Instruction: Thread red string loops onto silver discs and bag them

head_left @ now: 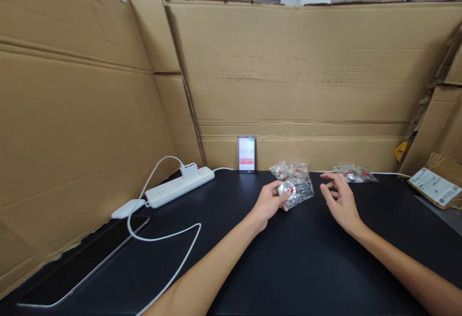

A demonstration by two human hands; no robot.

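Note:
My left hand is closed on a round silvery disc with red marks, pinched between thumb and fingers. Behind and beside it lie clear plastic bags holding small items with red spots; whether the disc is in a bag I cannot tell. My right hand hovers to the right, fingers apart and curved, with nothing between them. Just beyond it, more clear bags with silvery and red contents rest on the black table.
A phone leans on the back cardboard wall. On the left are a white power strip, a looping white cable and a dark flat tablet-like panel. A cardboard parcel with a label sits far right.

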